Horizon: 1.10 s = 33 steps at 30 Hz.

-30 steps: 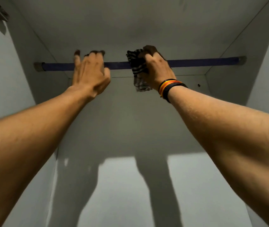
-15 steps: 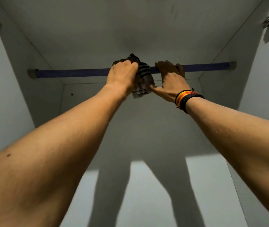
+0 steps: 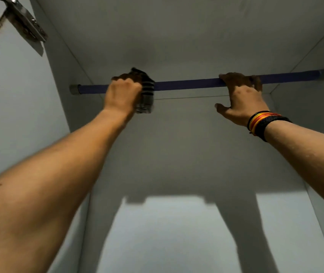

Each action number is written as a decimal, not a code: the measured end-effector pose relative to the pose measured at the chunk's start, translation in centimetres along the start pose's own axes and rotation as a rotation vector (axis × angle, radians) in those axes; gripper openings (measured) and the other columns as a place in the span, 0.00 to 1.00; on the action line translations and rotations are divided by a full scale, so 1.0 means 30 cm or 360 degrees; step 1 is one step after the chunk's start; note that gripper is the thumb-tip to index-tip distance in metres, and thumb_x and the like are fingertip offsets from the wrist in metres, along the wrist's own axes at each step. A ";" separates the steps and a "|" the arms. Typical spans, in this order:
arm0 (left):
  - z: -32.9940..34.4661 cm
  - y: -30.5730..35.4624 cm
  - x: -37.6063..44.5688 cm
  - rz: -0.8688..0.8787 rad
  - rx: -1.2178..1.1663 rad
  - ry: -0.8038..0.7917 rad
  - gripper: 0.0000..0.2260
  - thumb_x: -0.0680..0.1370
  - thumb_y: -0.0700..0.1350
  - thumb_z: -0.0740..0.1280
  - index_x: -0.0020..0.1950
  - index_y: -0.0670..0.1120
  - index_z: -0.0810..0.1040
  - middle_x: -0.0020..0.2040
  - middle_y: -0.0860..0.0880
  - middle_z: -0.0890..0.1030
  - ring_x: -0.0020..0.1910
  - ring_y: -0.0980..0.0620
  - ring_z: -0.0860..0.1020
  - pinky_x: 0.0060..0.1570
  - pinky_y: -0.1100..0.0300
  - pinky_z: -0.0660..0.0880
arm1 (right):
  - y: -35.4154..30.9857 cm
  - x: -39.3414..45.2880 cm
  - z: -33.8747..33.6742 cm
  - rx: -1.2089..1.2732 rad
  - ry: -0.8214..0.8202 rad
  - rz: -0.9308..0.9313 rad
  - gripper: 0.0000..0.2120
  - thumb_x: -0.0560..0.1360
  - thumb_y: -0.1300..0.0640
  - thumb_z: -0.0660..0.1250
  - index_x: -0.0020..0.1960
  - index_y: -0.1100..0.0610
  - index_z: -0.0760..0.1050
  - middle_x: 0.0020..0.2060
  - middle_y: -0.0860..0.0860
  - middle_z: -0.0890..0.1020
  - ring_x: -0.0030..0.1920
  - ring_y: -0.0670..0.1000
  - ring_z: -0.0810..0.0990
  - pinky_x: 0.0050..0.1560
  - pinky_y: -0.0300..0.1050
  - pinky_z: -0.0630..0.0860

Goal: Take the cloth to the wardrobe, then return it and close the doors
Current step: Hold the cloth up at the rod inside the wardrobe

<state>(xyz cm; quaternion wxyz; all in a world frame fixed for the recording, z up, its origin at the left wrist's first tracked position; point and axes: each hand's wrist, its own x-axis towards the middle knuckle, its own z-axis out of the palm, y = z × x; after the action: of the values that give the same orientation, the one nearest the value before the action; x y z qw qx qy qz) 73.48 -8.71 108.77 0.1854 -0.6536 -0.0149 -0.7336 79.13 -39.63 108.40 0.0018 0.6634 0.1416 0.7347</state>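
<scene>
I look up into a white wardrobe (image 3: 176,146). A dark blue hanging rail (image 3: 186,84) runs across it near the top. My left hand (image 3: 122,94) is closed on a dark striped cloth (image 3: 145,93) and presses it against the rail's left part. My right hand (image 3: 240,95), with coloured bands at the wrist, rests on the rail further right, its fingers hooked over the top and its thumb spread below. The cloth hangs a little below the rail beside my left fist.
A metal door hinge (image 3: 25,26) sticks out at the upper left, on the wardrobe's left side wall. The back panel (image 3: 176,233) carries the shadows of both my arms. The right side wall (image 3: 315,164) slopes along the frame's right edge.
The cloth passed from my right hand to my left hand. My left hand then slid it left along the rail, while my right hand moved right and settled on the rail.
</scene>
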 end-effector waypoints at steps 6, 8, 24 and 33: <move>0.030 -0.250 -0.084 -0.0246 0.0132 -0.0123 0.14 0.76 0.33 0.71 0.61 0.34 0.77 0.52 0.33 0.82 0.48 0.33 0.82 0.47 0.45 0.79 | -0.027 0.001 0.028 0.0049 0.0064 0.0085 0.37 0.72 0.46 0.73 0.75 0.54 0.62 0.71 0.58 0.70 0.75 0.61 0.66 0.78 0.67 0.49; 0.027 -0.261 -0.089 -0.0263 0.0159 -0.0174 0.15 0.75 0.34 0.73 0.60 0.35 0.78 0.51 0.34 0.82 0.47 0.34 0.82 0.48 0.44 0.81 | -0.026 0.003 0.025 0.0047 0.0050 0.0091 0.37 0.73 0.46 0.72 0.76 0.54 0.62 0.71 0.58 0.70 0.75 0.61 0.65 0.78 0.67 0.48; -0.089 0.205 0.087 0.0017 -0.0086 -0.0111 0.12 0.76 0.41 0.71 0.58 0.39 0.81 0.53 0.39 0.84 0.50 0.37 0.83 0.49 0.49 0.75 | -0.043 0.006 -0.044 0.0046 -0.0197 0.0142 0.37 0.76 0.47 0.69 0.79 0.54 0.58 0.75 0.56 0.67 0.77 0.59 0.62 0.77 0.71 0.45; -0.173 0.480 0.201 0.0154 -0.0255 -0.0104 0.10 0.77 0.44 0.71 0.56 0.41 0.81 0.52 0.41 0.83 0.51 0.40 0.82 0.49 0.50 0.73 | -0.102 -0.102 -0.061 0.0712 0.0060 0.0650 0.20 0.76 0.44 0.66 0.61 0.57 0.75 0.58 0.54 0.80 0.58 0.56 0.78 0.63 0.56 0.72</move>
<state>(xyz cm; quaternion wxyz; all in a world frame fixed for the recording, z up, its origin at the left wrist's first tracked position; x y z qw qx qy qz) 72.27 -24.99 110.65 0.1671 -0.6899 0.0692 -0.7010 77.15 -37.67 104.63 -0.2948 0.6484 0.1637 0.6826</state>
